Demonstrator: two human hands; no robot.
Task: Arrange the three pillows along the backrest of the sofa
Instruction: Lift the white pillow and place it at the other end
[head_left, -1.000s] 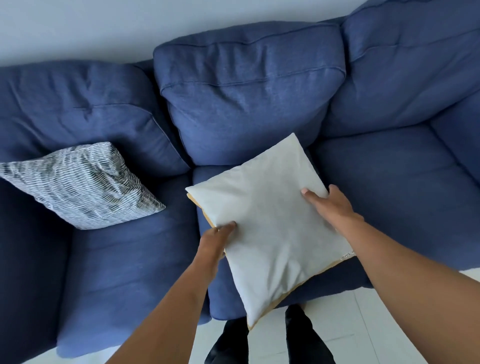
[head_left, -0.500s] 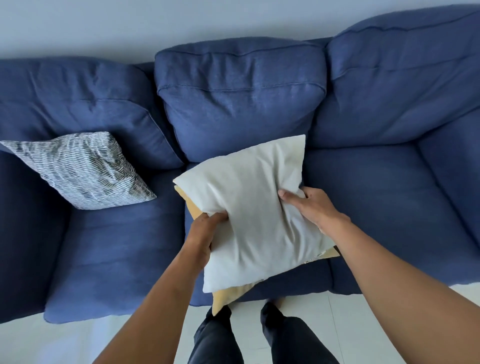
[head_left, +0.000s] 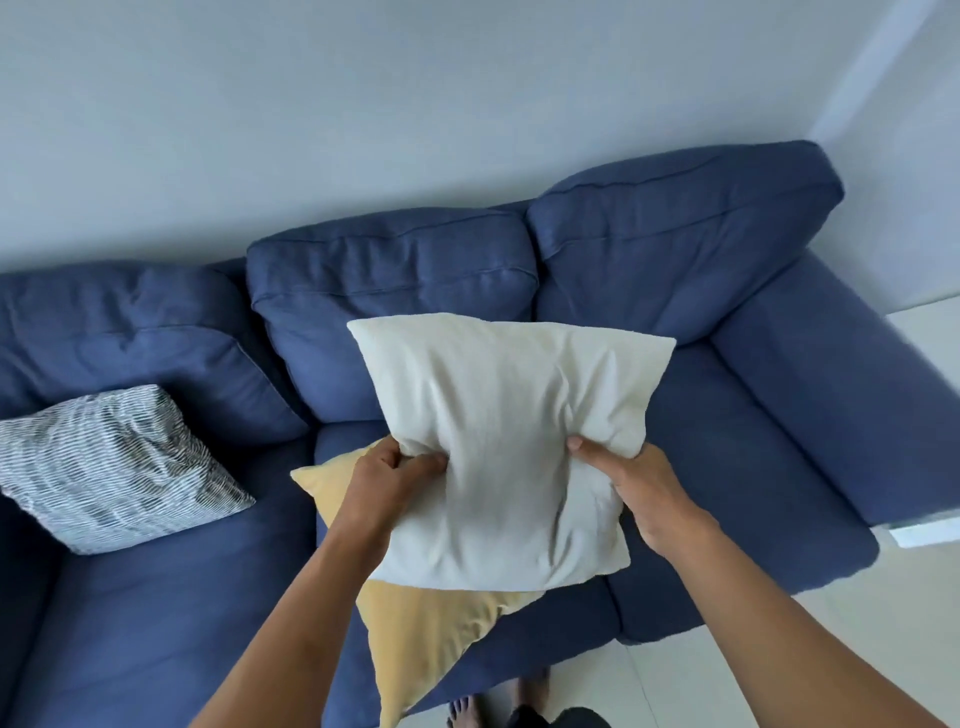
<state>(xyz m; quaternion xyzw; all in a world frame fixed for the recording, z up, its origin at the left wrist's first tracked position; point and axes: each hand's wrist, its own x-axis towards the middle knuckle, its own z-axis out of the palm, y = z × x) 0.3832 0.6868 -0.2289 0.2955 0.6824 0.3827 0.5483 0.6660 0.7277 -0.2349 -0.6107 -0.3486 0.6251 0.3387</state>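
Observation:
I hold a white pillow (head_left: 506, 441) in the air over the middle seat of a blue sofa (head_left: 727, 447). My left hand (head_left: 387, 480) pinches its left side and my right hand (head_left: 636, 493) grips its right side. Under it a yellow pillow (head_left: 431, 634) lies flat on the middle seat, its corner hanging past the front edge; most of it is covered by the white one. A grey striped pillow (head_left: 111, 467) leans against the left back cushion (head_left: 124, 343).
The sofa has three back cushions along a pale wall (head_left: 363, 130) and a wide right armrest (head_left: 852, 384). Pale tiled floor (head_left: 779, 665) runs in front, where my feet (head_left: 498, 706) stand close to the seat edge.
Both hands have raised the white pillow off the yellow one and turned it, uncovering the yellow pillow. The view has tilted up and now takes in more wall.

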